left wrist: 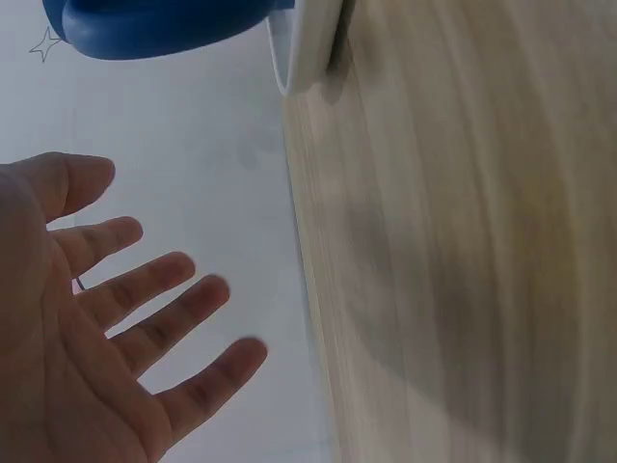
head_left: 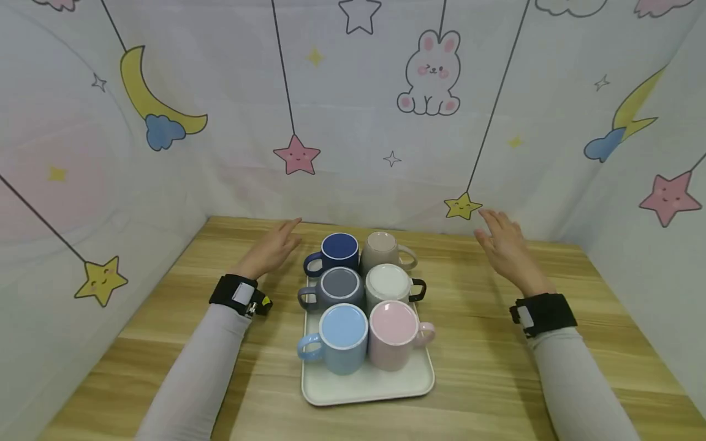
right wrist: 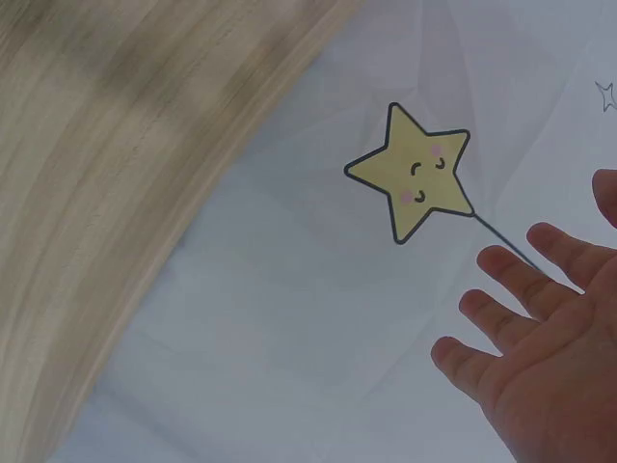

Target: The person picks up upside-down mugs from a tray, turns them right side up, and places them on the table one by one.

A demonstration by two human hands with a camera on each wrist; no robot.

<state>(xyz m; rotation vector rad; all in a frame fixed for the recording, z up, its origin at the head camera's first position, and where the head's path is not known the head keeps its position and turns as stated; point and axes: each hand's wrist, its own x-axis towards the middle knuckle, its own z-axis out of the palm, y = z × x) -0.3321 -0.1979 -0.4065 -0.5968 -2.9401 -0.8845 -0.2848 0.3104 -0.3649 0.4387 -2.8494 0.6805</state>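
Several mugs stand upside down in two columns on a white tray (head_left: 366, 392). On its left are a navy mug (head_left: 339, 247), a grey mug (head_left: 341, 284) and a light blue mug (head_left: 344, 337), handles leftward. On its right are a beige mug (head_left: 380, 248), a white mug (head_left: 388, 283) with a black handle and a pink mug (head_left: 393, 334), handles rightward. My left hand (head_left: 270, 250), fingers spread, hovers left of the navy mug and holds nothing. Well right of the beige mug, my right hand (head_left: 504, 251) is raised with fingers extended, touching no mug.
The tray rests on a wooden table (head_left: 474, 380). A white cloth (head_left: 358, 110) printed with stars, a moon and a rabbit hangs behind the table and along both sides. Black straps (head_left: 546, 313) with cameras circle both wrists.
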